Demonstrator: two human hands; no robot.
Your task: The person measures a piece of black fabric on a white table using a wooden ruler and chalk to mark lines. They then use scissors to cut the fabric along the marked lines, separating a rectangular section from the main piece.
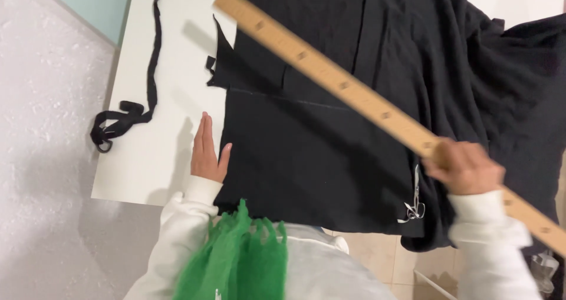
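The right hand [464,167] grips a long wooden ruler [330,76] slanting over black fabric [306,152], whose near-left edge the flat, open left hand [207,149] touches.

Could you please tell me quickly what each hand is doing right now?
Left hand: open, flat at the edge of the black fabric sheet.
Right hand: closed around the long wooden ruler.

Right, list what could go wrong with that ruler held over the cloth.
1. The right hand grips the long wooden ruler near one end, so the far end could swing or dip and drag the black fabric.
2. Small scissors lie on the fabric close to that hand and might be knocked off the white table.
3. The left hand rests only at the fabric's edge, so the cloth may shift.
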